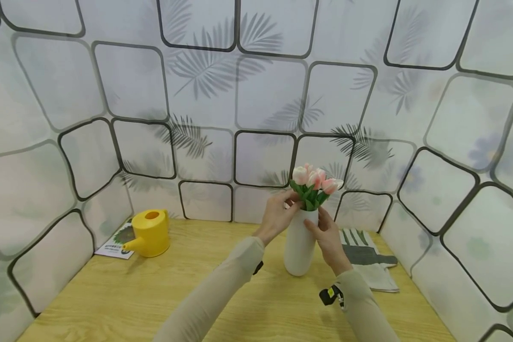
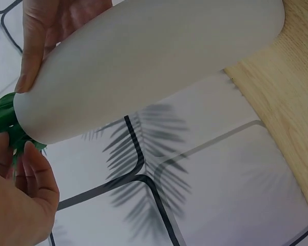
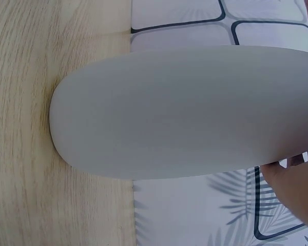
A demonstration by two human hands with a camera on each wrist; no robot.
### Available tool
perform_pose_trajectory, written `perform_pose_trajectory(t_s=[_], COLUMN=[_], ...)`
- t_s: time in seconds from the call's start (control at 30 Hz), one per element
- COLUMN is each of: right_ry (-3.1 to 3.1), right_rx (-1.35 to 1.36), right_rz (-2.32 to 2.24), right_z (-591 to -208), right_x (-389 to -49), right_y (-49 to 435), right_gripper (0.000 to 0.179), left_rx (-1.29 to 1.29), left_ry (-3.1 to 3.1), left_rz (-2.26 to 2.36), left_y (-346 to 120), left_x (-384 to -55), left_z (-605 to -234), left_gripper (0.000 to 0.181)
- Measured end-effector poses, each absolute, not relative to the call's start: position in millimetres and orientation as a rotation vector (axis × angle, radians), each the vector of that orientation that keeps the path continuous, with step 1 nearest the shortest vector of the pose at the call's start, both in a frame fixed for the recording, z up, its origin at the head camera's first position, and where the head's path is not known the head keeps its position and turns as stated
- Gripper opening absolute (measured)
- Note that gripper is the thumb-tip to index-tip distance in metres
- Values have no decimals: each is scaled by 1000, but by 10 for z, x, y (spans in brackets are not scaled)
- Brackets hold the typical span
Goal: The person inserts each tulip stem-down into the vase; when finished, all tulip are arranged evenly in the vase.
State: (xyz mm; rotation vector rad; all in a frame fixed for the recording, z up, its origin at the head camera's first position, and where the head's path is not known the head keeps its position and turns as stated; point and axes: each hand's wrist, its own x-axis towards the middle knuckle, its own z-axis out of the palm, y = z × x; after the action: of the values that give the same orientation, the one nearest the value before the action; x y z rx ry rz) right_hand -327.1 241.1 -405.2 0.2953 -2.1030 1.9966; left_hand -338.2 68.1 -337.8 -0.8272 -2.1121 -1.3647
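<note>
A tall white vase (image 1: 299, 247) stands upright on the table, with pink and white tulips (image 1: 314, 179) in its mouth. My left hand (image 1: 279, 211) is at the rim's left side; in the left wrist view its fingers pinch the green leaves (image 2: 2, 120) just above the rim. On the vase's upper right side, my right hand (image 1: 329, 236) holds it, the thumb along the front near the rim. The right wrist view shows mostly the smooth vase wall (image 3: 179, 113), with part of the right hand (image 3: 295, 192) at the edge. The stems inside the vase are hidden.
A yellow watering can (image 1: 151, 235) stands at the left on the wooden table (image 1: 154, 294), beside a printed card (image 1: 115, 244). Behind the right forearm lie grey-and-white striped gloves or cloth (image 1: 365, 256). Patterned walls (image 1: 205, 156) enclose the table's back and sides.
</note>
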Motion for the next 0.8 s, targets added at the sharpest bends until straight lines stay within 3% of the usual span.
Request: perform_pose_trajectory(t_s=[0.53, 0.8], right_ry=[-2110, -2104], right_rx=[258, 272], right_rz=[1986, 1980], right_z=[-4059, -4013], right_x=[-3212, -3199], right_y=[2468, 2476], right_gripper=[76, 75], left_rx=[-704, -800], left_ry=[-2424, -2412], left_rz=[-1606, -1642], left_y=[653, 615], left_x=[-3398, -3401], left_z=[-3352, -3366], left_gripper=[19, 23])
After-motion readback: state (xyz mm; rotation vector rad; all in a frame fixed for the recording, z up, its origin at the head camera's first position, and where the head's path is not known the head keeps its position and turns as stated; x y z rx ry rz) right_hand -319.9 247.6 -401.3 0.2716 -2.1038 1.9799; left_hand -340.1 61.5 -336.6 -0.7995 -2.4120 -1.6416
